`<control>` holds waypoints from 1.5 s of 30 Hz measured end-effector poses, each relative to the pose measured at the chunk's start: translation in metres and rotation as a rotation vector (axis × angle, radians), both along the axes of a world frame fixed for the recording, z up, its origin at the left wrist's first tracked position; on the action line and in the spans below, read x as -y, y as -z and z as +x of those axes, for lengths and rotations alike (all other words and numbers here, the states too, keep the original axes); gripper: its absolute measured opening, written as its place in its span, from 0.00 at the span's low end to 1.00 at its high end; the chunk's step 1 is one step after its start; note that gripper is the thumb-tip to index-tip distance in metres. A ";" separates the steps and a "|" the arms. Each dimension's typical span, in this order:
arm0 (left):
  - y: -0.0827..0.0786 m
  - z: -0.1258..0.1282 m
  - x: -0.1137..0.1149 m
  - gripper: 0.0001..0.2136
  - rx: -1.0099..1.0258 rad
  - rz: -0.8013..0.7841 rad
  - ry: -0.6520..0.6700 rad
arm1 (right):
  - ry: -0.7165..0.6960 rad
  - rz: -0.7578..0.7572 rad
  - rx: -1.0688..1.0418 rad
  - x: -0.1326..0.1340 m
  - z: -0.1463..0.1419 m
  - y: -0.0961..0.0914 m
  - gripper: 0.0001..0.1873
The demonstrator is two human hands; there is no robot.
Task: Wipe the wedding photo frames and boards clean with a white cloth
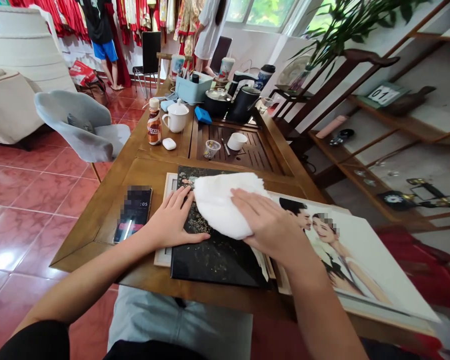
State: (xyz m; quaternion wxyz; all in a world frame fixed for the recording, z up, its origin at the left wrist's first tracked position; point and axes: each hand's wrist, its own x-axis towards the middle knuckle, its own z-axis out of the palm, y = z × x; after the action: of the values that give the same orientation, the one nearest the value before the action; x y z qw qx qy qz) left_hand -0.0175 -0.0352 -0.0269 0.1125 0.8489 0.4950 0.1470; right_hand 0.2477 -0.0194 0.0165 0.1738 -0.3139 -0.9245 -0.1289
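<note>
A dark photo print (213, 257) lies on the wooden table (108, 200) in front of me, on top of a lighter framed picture (165, 255). My left hand (172, 220) rests flat on the print's left part, fingers stretched out. My right hand (270, 225) presses down on a white cloth (221, 200) that lies across the print's upper part, fingers spread over it. A large wedding photo board (367, 260) lies to the right, partly under my right forearm.
A phone (133, 212) lies left of the print. Further back stand a coffee bottle (154, 122), a white mug (177, 117), a small white cup (237, 141), a plastic cup (212, 148) and black kettles (243, 102). A grey chair (82, 130) is on the left; wooden shelves (378, 125) on the right; people stand far back.
</note>
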 end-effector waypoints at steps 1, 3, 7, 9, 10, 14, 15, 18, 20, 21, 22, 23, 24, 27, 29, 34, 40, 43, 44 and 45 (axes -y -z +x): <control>0.000 0.000 0.000 0.51 0.004 0.001 0.006 | -0.011 -0.057 0.021 0.001 -0.003 0.003 0.38; 0.000 0.000 0.001 0.50 0.009 0.004 0.013 | -0.003 -0.167 0.040 0.004 -0.008 0.005 0.41; 0.000 0.000 0.003 0.49 -0.003 0.010 0.019 | 0.014 -0.252 0.025 0.010 -0.014 0.005 0.39; -0.001 0.000 0.003 0.48 -0.007 0.005 0.026 | -0.015 -0.248 0.017 0.011 -0.014 0.007 0.34; -0.001 0.000 0.003 0.48 -0.009 -0.001 0.031 | -0.035 -0.243 0.009 0.010 -0.013 0.009 0.31; -0.003 -0.002 0.002 0.48 -0.035 -0.026 0.059 | -0.130 -0.257 -0.067 0.009 -0.007 0.016 0.24; -0.003 -0.002 0.001 0.49 -0.042 -0.027 0.069 | -0.156 -0.270 -0.089 0.009 -0.005 0.016 0.23; -0.004 -0.003 0.000 0.49 -0.038 -0.022 0.097 | -0.208 -0.302 -0.142 0.009 -0.002 0.014 0.19; -0.004 -0.003 -0.001 0.49 -0.019 -0.018 0.106 | -0.185 -0.294 -0.157 0.009 -0.001 0.013 0.19; -0.003 -0.004 -0.001 0.50 -0.009 -0.017 0.109 | -0.150 -0.280 -0.161 0.009 -0.001 0.013 0.19; -0.003 -0.004 -0.001 0.52 -0.001 -0.017 0.110 | -0.101 -0.259 -0.162 0.009 -0.001 0.013 0.20; -0.003 -0.004 -0.001 0.53 0.007 -0.017 0.112 | -0.047 -0.232 -0.162 0.008 0.000 0.014 0.21; -0.003 -0.004 -0.001 0.55 0.013 -0.018 0.114 | 0.005 -0.204 -0.161 0.008 0.000 0.015 0.21; -0.003 -0.004 -0.002 0.56 0.023 -0.023 0.118 | 0.052 -0.164 -0.161 0.007 0.000 0.017 0.21; -0.003 -0.004 -0.002 0.55 0.026 -0.033 0.120 | -0.036 -0.200 -0.174 0.007 0.001 0.016 0.20; -0.004 -0.005 -0.003 0.53 0.033 -0.058 0.129 | -0.176 -0.274 -0.195 0.008 0.003 0.013 0.19; -0.005 -0.004 -0.003 0.55 0.048 -0.046 0.123 | 0.043 -0.177 -0.185 0.007 0.002 0.015 0.21; -0.004 -0.005 -0.003 0.54 0.037 -0.062 0.120 | -0.137 -0.222 -0.210 0.008 0.000 0.013 0.18; -0.004 -0.005 -0.003 0.53 0.032 -0.067 0.121 | -0.195 -0.240 -0.215 0.008 0.000 0.012 0.18; -0.004 -0.005 -0.004 0.53 0.027 -0.070 0.122 | -0.227 -0.251 -0.216 0.008 -0.001 0.012 0.18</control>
State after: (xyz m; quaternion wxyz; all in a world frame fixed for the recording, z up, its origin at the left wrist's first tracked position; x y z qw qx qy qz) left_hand -0.0228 -0.0316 -0.0224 0.1572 0.8711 0.4457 0.1338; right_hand 0.2468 -0.0278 0.0049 0.2450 -0.2386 -0.9388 0.0421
